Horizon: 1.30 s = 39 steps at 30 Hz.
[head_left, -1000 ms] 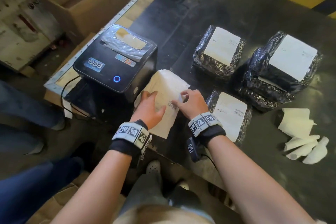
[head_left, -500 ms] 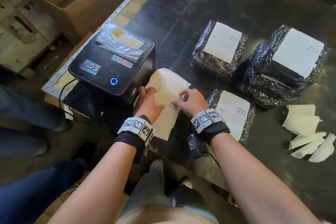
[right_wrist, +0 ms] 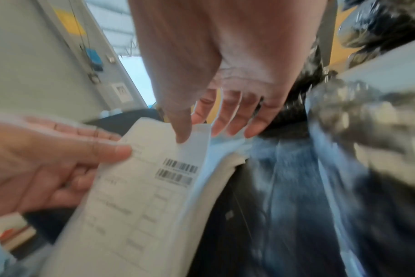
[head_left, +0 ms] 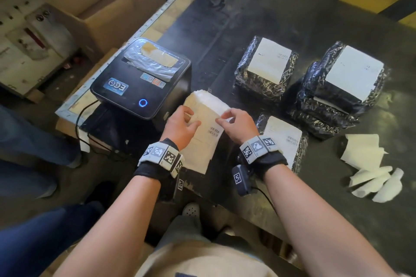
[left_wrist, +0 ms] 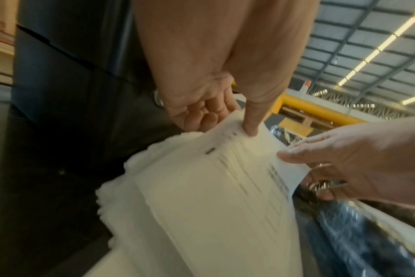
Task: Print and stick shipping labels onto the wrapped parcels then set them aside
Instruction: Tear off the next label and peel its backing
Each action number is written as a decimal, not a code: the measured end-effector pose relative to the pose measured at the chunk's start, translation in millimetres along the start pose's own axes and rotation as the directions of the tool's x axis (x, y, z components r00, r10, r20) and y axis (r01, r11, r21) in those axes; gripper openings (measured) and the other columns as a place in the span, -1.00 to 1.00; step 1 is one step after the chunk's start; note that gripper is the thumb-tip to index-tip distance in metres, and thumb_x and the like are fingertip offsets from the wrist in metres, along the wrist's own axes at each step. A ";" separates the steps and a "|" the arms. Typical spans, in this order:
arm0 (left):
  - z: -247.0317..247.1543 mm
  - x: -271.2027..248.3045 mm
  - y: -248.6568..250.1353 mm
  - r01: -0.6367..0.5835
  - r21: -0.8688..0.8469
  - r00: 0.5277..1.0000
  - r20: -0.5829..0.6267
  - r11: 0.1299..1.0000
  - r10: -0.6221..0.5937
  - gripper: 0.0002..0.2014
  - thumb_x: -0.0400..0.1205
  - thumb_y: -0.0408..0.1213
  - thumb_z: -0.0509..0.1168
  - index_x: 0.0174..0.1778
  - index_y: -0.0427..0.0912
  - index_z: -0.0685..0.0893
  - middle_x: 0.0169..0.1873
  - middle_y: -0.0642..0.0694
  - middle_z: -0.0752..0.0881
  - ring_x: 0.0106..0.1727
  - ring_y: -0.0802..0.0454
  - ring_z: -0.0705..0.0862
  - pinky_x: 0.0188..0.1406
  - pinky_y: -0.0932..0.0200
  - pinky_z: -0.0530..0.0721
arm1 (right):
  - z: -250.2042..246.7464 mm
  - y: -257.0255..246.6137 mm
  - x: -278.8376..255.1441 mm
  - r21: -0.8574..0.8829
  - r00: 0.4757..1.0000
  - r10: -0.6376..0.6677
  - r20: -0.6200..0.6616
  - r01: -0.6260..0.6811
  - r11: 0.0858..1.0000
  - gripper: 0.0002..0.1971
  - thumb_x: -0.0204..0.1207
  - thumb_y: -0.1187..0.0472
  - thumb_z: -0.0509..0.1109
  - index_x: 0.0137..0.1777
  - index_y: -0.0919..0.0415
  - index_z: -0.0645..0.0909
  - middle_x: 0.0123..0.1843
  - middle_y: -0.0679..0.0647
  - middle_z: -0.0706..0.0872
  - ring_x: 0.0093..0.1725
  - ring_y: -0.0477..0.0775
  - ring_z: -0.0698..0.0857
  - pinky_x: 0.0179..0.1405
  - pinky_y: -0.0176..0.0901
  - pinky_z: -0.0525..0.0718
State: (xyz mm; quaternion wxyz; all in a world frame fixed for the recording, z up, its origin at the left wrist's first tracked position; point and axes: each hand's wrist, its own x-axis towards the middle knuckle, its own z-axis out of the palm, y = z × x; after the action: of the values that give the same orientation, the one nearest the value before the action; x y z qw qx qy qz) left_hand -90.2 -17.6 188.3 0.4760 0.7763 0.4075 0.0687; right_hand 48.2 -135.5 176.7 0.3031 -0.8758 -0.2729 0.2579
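A white printed label (head_left: 202, 141) with two barcodes lies on a thick fan-fold label stack (head_left: 211, 101) beside the black label printer (head_left: 135, 83). My left hand (head_left: 189, 119) grips the sheet's left side, thumb on top (left_wrist: 251, 129) and fingers curled under its edge. My right hand (head_left: 225, 119) pinches the label's far right corner (right_wrist: 190, 142) between thumb and fingers, lifting that layer off the one beneath. A black-wrapped parcel (head_left: 283, 139) bearing a label sits just right of my right wrist.
Two more labelled black parcels (head_left: 265, 67) (head_left: 346, 78) stand farther back on the dark table (head_left: 247, 18); the right one rests on another. Peeled backing papers (head_left: 371, 171) lie at the right. A cardboard box (head_left: 108, 7) and someone's legs (head_left: 33, 141) are left of the table.
My left hand has crept slightly up the sheet toward the printer. My right hand keeps its pinch at the sheet's right edge.
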 end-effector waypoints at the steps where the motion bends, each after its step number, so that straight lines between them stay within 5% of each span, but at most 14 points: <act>1: -4.6 -2.2 1.8 -0.020 -0.014 1.000 -0.008 1.000 0.020 -0.71 0.61 -0.20 0.39 0.20 -0.10 0.51 -0.12 0.06 0.60 -0.08 0.14 0.58 -0.17 0.31 0.51 | -7.5 -5.0 -2.9 0.072 1.000 -0.012 0.018 0.011 0.997 -0.87 0.51 0.00 0.48 -0.11 0.01 0.62 0.00 -0.05 0.70 0.00 -0.02 0.67 0.01 -0.11 0.67; 4: -17.4 -10.2 12.0 -0.078 -0.052 0.997 0.004 0.996 0.078 -0.71 0.64 -0.16 0.35 0.24 -0.15 0.60 -0.05 0.00 0.70 0.01 0.08 0.68 -0.02 0.16 0.65 | -33.6 -22.1 -15.7 0.248 0.996 -0.085 0.010 0.080 0.965 -0.87 0.55 0.06 0.46 -0.02 0.09 0.65 -0.08 0.01 0.73 -0.14 -0.07 0.67 -0.20 -0.32 0.63; 7: -26.1 -17.1 28.9 -0.147 -0.154 0.989 -0.003 0.977 0.149 -0.81 0.66 -0.19 0.32 0.15 -0.14 0.65 -0.05 -0.02 0.76 0.01 0.11 0.73 -0.02 0.16 0.71 | -55.1 -32.5 -31.8 0.412 0.991 -0.109 -0.077 0.131 0.901 -0.80 0.54 0.11 0.48 0.12 0.08 0.65 -0.04 -0.03 0.75 -0.05 -0.07 0.71 -0.07 -0.28 0.69; 10: -31.7 -17.6 49.2 -0.206 -0.257 0.978 -0.059 0.944 0.198 -0.87 0.66 -0.22 0.33 0.09 -0.12 0.64 -0.06 -0.04 0.76 0.00 0.13 0.74 -0.12 0.27 0.69 | -68.5 -29.7 -54.0 0.512 0.994 -0.099 0.037 0.066 0.856 -0.79 0.54 0.12 0.47 0.15 0.08 0.68 0.05 -0.06 0.82 0.09 -0.05 0.77 0.06 -0.16 0.74; 13: -30.3 -18.6 68.6 -0.256 -0.322 0.967 -0.087 0.911 0.241 -0.87 0.67 -0.21 0.32 0.09 -0.13 0.61 -0.10 0.02 0.74 -0.06 0.18 0.74 -0.23 0.35 0.69 | -73.9 -16.2 -75.9 0.464 0.986 -0.118 0.117 0.050 0.884 -0.87 0.57 0.12 0.44 0.06 0.11 0.72 0.02 -0.12 0.82 0.00 -0.15 0.79 -0.02 -0.25 0.74; 16: -18.2 -20.2 75.2 -0.252 -0.343 0.963 0.003 0.905 0.270 -0.82 0.67 -0.21 0.31 0.16 -0.12 0.54 -0.11 0.02 0.74 -0.12 0.19 0.74 -0.37 0.41 0.66 | -77.9 -4.0 -89.0 0.512 0.998 -0.056 -0.041 0.069 0.856 -0.94 0.57 0.18 0.45 -0.01 0.12 0.72 -0.06 -0.05 0.83 -0.12 -0.16 0.80 -0.12 -0.23 0.76; 19: 1.7 -21.5 74.4 -0.220 -0.267 0.952 0.150 0.938 0.266 -0.63 0.61 -0.05 0.37 0.27 0.00 0.45 -0.02 -0.07 0.79 -0.10 0.13 0.77 -0.32 0.30 0.70 | -81.4 3.2 -97.0 0.586 0.980 0.009 -0.200 0.112 0.802 -0.96 0.57 0.21 0.45 -0.05 0.07 0.73 -0.03 0.00 0.84 -0.02 -0.01 0.81 0.03 -0.07 0.79; 21: 15.1 -26.1 79.3 -0.206 -0.275 0.951 0.168 0.939 0.258 -0.58 0.63 -0.17 0.36 0.36 -0.09 0.41 -0.02 -0.11 0.77 -0.14 0.14 0.74 -0.39 0.38 0.66 | -83.3 7.8 -102.8 0.573 0.963 0.024 -0.270 0.141 0.807 -0.93 0.59 0.20 0.44 -0.06 0.02 0.74 -0.04 -0.04 0.83 -0.02 -0.03 0.79 0.04 -0.12 0.77; 23: 26.9 -30.3 85.5 -0.268 -0.219 0.947 0.121 0.938 0.298 -0.50 0.61 -0.23 0.39 0.43 -0.12 0.36 -0.02 -0.06 0.67 -0.07 0.07 0.69 -0.23 0.32 0.68 | -86.4 12.4 -110.8 0.552 0.941 0.056 -0.334 0.147 0.821 -0.93 0.60 0.20 0.42 -0.05 0.04 0.74 -0.06 -0.07 0.82 -0.05 -0.06 0.77 0.00 -0.18 0.76; 26: 44.2 -40.0 92.9 -0.494 0.011 0.864 0.114 0.869 0.490 -0.45 0.55 -0.15 0.45 0.44 0.01 0.44 0.19 -0.05 0.48 0.20 0.02 0.51 0.20 0.17 0.55 | -92.9 21.9 -122.7 0.526 0.914 0.112 -0.391 0.122 0.842 -0.91 0.61 0.16 0.41 -0.07 0.00 0.74 -0.12 -0.18 0.79 -0.12 -0.15 0.74 -0.05 -0.21 0.73; 31: 79.3 -62.7 105.5 -0.693 0.079 0.704 0.292 0.717 0.648 -0.64 0.54 -0.01 0.44 0.27 0.17 0.66 0.29 0.01 0.44 0.32 0.06 0.32 0.25 0.24 0.34 | -103.6 35.8 -137.6 0.548 0.903 0.174 -0.393 0.077 0.833 -0.82 0.62 0.08 0.38 -0.17 -0.12 0.77 -0.14 -0.16 0.83 -0.03 -0.04 0.77 0.05 -0.10 0.72; 33: 90.2 -63.4 109.8 -0.689 0.054 0.696 0.327 0.723 0.639 -0.64 0.56 -0.02 0.42 0.29 0.17 0.65 0.26 0.04 0.49 0.29 0.09 0.33 0.27 0.23 0.37 | -109.1 39.3 -142.6 0.646 0.908 0.231 -0.350 0.056 0.761 -0.77 0.65 0.10 0.34 -0.18 -0.04 0.80 -0.15 -0.10 0.84 -0.06 -0.03 0.77 0.06 -0.06 0.72; 37: 100.0 -62.4 117.5 -0.625 -0.048 0.728 0.323 0.779 0.604 -0.63 0.58 -0.05 0.40 0.32 0.09 0.66 0.19 0.04 0.61 0.19 0.11 0.51 0.23 0.15 0.54 | -120.6 42.6 -150.8 0.913 0.942 0.283 -0.183 0.056 0.404 -0.73 0.71 0.19 0.23 0.08 0.29 0.75 -0.07 0.18 0.82 -0.06 0.07 0.77 -0.03 -0.05 0.77; 39: 104.1 -62.4 122.3 -0.596 -0.091 0.744 0.311 0.798 0.591 -0.63 0.59 -0.07 0.39 0.34 0.04 0.66 0.13 0.05 0.64 0.06 0.17 0.57 0.11 0.29 0.57 | -124.5 47.6 -152.0 0.931 0.954 0.248 -0.168 0.070 0.359 -0.70 0.72 0.21 0.19 0.21 0.34 0.70 0.06 0.23 0.81 0.04 0.11 0.77 -0.02 -0.07 0.75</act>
State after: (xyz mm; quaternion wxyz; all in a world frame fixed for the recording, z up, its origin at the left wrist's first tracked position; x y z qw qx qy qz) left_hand -10.4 -158.6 247.2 0.4840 0.8691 0.0563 0.0850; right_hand 31.3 -312.3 273.3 0.7641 -0.5919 0.0143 0.2562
